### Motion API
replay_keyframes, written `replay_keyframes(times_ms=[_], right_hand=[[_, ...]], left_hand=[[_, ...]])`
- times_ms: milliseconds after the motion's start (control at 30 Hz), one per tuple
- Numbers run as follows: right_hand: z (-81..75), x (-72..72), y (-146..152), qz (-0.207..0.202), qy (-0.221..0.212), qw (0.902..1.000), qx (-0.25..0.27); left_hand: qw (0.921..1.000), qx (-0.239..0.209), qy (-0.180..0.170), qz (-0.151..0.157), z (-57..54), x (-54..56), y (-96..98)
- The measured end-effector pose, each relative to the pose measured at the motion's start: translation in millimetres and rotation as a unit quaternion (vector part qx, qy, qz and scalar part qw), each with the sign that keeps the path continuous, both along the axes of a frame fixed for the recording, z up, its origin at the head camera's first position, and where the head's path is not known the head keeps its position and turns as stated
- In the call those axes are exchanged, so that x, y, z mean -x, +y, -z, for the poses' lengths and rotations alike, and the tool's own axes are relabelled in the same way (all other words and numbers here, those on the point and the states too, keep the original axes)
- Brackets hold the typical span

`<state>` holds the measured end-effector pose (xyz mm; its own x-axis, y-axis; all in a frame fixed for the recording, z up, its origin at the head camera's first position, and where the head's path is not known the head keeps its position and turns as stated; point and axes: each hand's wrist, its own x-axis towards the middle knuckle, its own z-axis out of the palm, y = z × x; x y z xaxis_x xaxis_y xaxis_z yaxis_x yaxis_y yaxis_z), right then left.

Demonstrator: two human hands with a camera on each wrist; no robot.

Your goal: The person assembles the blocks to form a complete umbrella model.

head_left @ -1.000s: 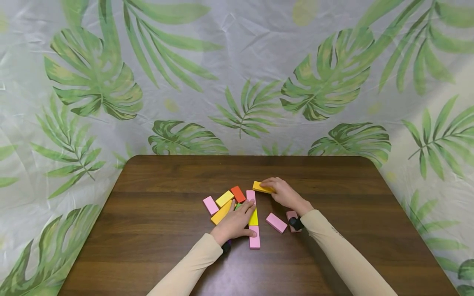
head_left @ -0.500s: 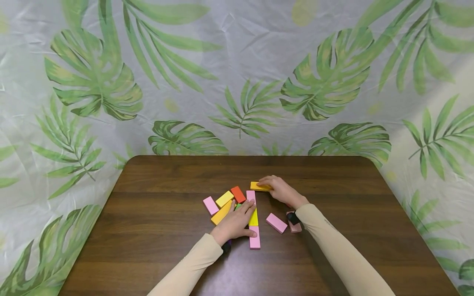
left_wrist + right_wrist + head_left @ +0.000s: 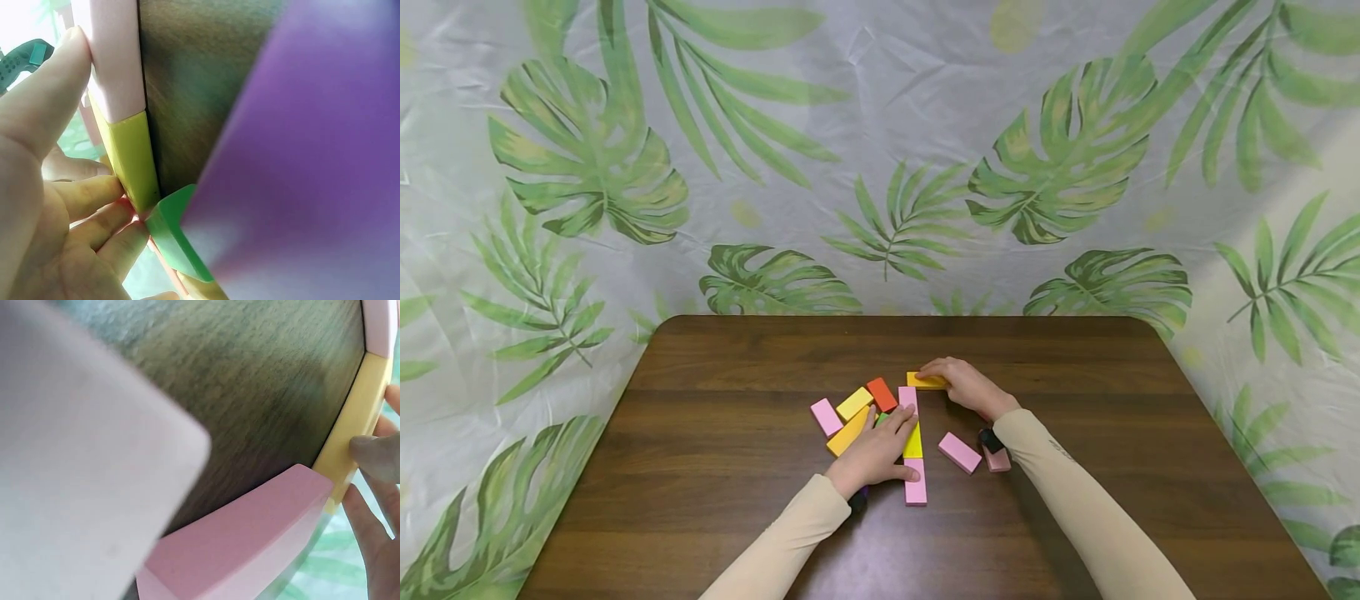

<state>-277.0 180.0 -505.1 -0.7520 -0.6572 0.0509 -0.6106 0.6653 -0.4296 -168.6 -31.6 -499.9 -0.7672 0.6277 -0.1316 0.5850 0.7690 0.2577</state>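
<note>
In the head view, a pink, a yellow and a pink block make a straight column; the near pink block (image 3: 915, 495) shows fully past the thumb. My left hand (image 3: 877, 450) rests along it with fingers spread, fingertips at the yellow block (image 3: 913, 446) and far pink block (image 3: 907, 395), thumb on the near pink one. My right hand (image 3: 967, 387) pinches an orange block (image 3: 912, 381) between thumb and fingers, lying crosswise at the column's far end. A green block (image 3: 177, 234) and a purple block (image 3: 300, 137) stand close to the left hand in the left wrist view.
Left of the column lie a red block (image 3: 882, 394), a pale yellow block (image 3: 854, 404), another orange block (image 3: 846, 435) and a pink block (image 3: 827, 417). A loose pink block (image 3: 959, 452) lies to the right, with one more (image 3: 998, 460) under the right wrist. The brown table (image 3: 722, 517) meets a leaf-patterned cloth.
My right hand has brought the orange block slightly leftward and turned it straight across the column's far end. The left hand stays in place on the column.
</note>
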Motion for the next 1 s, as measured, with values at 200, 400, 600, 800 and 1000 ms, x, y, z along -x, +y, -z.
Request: replay_keyframes(times_ms=[200,400,600,800,1000], right_hand=[[-0.4,-0.1,-1.3,0.005,-0.001,1.0,-0.008],[-2.2,-1.2,-3.6,0.009,-0.009,0.9999,-0.011],[-3.7,-3.3,-3.3,0.014,-0.005,0.9999,-0.007],[-2.6,-3.6,0.5,0.027,0.007,0.9996,-0.008],[-1.8,-2.3,3.4,0.027,0.013,0.9995,-0.01]], left_hand=[[1.0,0.006,-0.004,-0.001,0.1,-0.3,0.0],[0.9999,0.005,-0.009,-0.004,0.2,0.6,0.6],[0.9999,0.001,-0.011,-0.004,-0.7,-0.1,0.1],[0.9999,-0.001,-0.011,-0.004,-1.2,-0.4,-0.7],[1.0,-0.001,-0.004,-0.002,-1.9,0.0,-0.3]])
